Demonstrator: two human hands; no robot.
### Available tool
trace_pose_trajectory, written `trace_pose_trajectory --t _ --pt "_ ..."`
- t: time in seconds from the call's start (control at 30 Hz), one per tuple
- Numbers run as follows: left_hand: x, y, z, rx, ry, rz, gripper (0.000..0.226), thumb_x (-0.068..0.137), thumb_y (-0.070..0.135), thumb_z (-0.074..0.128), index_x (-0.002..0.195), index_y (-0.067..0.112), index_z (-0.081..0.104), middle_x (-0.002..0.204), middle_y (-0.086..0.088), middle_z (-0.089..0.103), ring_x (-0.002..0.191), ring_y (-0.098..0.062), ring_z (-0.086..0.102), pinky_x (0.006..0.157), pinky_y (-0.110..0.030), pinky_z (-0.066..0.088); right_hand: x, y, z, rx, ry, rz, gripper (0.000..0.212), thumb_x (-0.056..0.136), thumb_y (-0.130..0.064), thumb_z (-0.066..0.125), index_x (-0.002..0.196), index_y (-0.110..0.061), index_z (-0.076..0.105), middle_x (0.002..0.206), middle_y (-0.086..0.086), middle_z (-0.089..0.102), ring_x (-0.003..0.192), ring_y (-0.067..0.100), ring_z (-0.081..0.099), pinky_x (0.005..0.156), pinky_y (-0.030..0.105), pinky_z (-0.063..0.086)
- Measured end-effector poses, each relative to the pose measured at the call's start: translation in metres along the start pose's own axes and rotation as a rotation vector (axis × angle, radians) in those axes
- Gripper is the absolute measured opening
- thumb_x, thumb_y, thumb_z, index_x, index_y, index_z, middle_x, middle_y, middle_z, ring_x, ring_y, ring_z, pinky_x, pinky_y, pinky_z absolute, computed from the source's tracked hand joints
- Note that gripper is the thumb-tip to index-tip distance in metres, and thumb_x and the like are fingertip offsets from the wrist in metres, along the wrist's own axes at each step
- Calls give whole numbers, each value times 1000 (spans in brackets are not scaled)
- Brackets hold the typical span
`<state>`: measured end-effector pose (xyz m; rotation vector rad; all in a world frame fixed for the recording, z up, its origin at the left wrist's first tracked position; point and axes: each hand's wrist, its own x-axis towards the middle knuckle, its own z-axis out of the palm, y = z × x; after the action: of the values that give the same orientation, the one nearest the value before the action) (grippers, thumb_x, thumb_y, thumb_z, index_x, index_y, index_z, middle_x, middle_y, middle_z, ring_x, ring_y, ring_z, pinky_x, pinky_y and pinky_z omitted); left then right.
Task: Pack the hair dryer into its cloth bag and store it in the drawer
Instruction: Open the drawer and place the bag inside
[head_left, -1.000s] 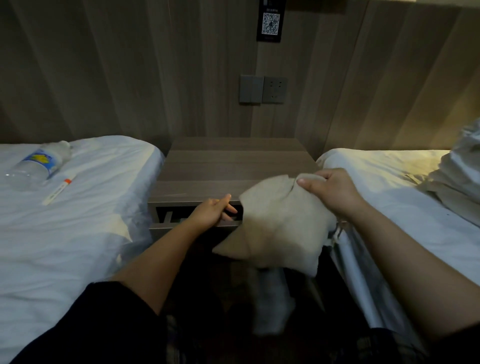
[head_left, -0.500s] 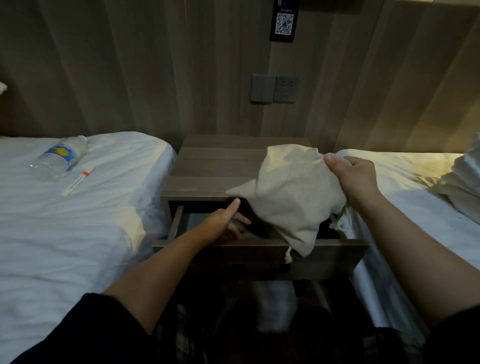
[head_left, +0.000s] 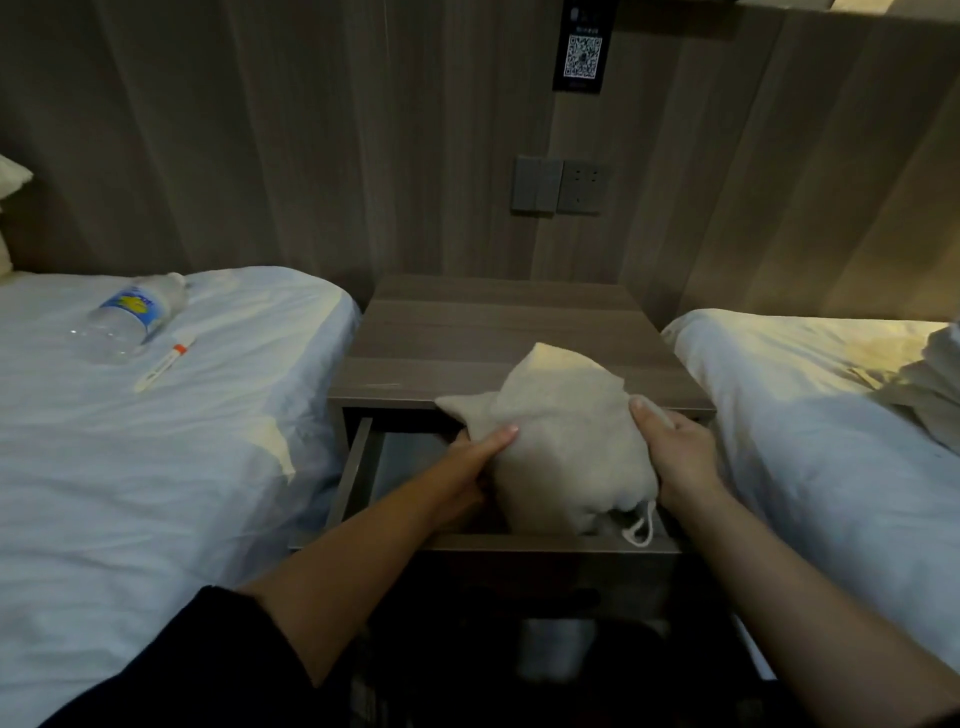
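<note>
Each grip clasps the cloth bag (head_left: 566, 441) — left hand (head_left: 470, 465), right hand (head_left: 675, 452) — in the drawer (head_left: 545, 544).

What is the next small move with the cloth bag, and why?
Probably press the cloth bag lower into the drawer: its upper corner shows above the top of the nightstand, and the drawstring lies at the front edge, which may block closing.
</note>
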<state>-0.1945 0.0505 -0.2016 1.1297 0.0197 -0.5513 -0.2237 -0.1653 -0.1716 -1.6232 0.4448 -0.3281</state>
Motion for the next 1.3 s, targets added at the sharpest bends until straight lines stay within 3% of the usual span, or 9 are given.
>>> trace_pose_trajectory --t 0.13,0.33,0.5,0.63,0.73,0.9,1.07,1.13,1.3 --pt "1 -2 -1 62 89 -151 39 87 24 62 121 23 44 105 -5 58 98 -23 55 87 -42 47 5 29 -5 -151 -124 79 24 85 -32 64 98 -12 69 102 14 71 92 25 66 87 43 54" --pt "21 -5 -14 137 272 -427 62 75 35 73 127 21 41 110 -12 50 104 -32 49 94 -50 44 17 37 -4 -367 -477 312 35 89 -25 60 116 -3 58 101 13 67 90 23 64 74 32 53" --pt "40 3 -23 279 410 -490 62 78 44 68 121 7 42 123 -12 48 120 -35 46 92 -44 42 32 34 9 -464 -628 496 32 82 -1 55 114 -6 56 119 24 60 105 39 59 91 50 47" --pt "61 11 -33 269 439 -421 69 78 38 69 135 13 40 127 -18 53 91 -35 57 80 -46 48 33 36 36 -710 -483 256 33 80 -1 53 112 -3 59 106 19 62 103 37 60 83 43 51" --pt "72 8 -43 313 482 -338 62 82 28 64 135 15 36 132 -21 48 106 -37 54 85 -49 49 36 39 47 -742 -408 120 34 82 0 53 114 -9 60 105 14 62 105 31 58 87 40 49" --pt "88 3 -52 637 469 -382 42 97 19 43 134 0 41 141 -19 45 124 -32 48 103 -40 39 42 49 40 -916 -605 70 32 82 -2 55 113 -6 60 108 15 64 104 29 60 80 33 49" --pt "86 2 -56 757 508 -178 37 96 14 43 131 3 47 123 -19 54 114 -31 52 95 -37 41 43 55 40 -935 -493 -39 25 79 -5 60 103 -11 64 101 10 66 98 26 62 74 29 47" --pt "83 -1 -53 921 489 -169 42 95 13 45 136 5 41 138 -20 46 124 -33 46 103 -38 36 40 54 40 -1082 -549 -89 28 81 -8 57 108 -7 61 110 14 64 103 29 60 78 31 47" --pt "52 17 -30 1281 436 -195 49 93 23 49 136 1 39 144 -22 36 131 -35 38 108 -39 34 17 33 37 -868 -282 -487 31 88 -8 52 118 -10 59 116 9 61 104 24 60 87 28 45"
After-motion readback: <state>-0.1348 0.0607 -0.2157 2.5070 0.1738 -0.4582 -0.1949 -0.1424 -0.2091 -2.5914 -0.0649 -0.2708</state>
